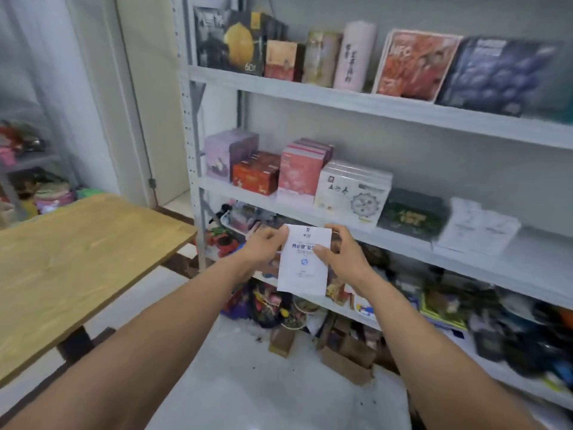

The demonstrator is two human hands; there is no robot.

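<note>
I hold a small white box point(303, 276) with blue print upright in front of me, between both hands. My left hand point(263, 248) grips its upper left edge, fingers curled around the side. My right hand point(341, 254) grips the upper right side, with the thumb pressed across the front face. The box hangs in the air before the white metal shelving unit point(403, 108), at about the height of its third shelf.
The shelves carry boxed goods: dark and red boxes point(415, 65) on top, pink, red and white boxes point(353, 190) on the middle shelf, cluttered items below. A wooden table point(77, 259) stands at the left. Cardboard pieces point(344, 358) lie on the white floor.
</note>
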